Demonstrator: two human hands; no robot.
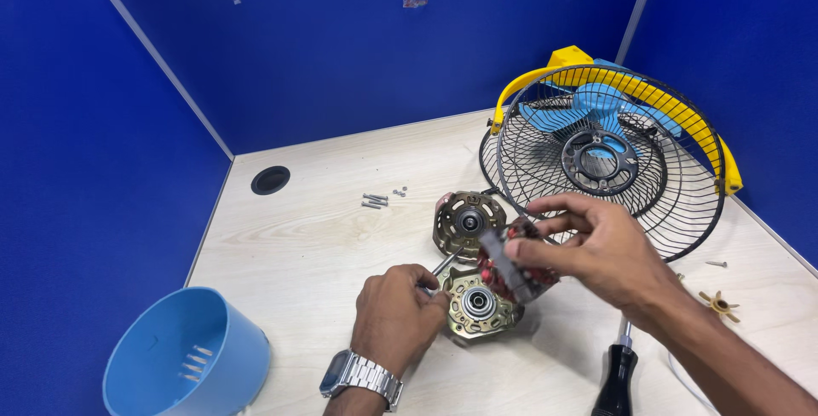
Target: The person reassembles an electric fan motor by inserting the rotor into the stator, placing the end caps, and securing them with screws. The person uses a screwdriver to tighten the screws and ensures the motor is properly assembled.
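The stator (514, 268), a ring of grey laminations with red-brown windings, is held tilted just above the middle of the light wooden table (307, 254), pinched at its upper edge between thumb and fingers of the right hand (596, 250). Directly beneath and in front of it lies a brass-coloured motor end plate (479, 305) with a bearing at its centre, flat on the table. The left hand (396, 318), a metal watch (362, 378) on its wrist, is closed around a slim metal tool (445, 263) whose tip points up toward the stator; the handle is hidden inside the fist. A second end plate (467, 222) stands tilted just behind the stator. Behind that, a black wire fan guard (609, 156) with a yellow rim leans over light blue fan blades (588, 109). A black-handled screwdriver (618, 373) lies near the right forearm. A small group of screws (377, 200) rests well to the left, near a round cable hole (270, 180). A light blue plastic housing (183, 356) sits at the near left corner. A single screw (717, 263) and a small yellow spoked part (720, 304) lie at the right edge.
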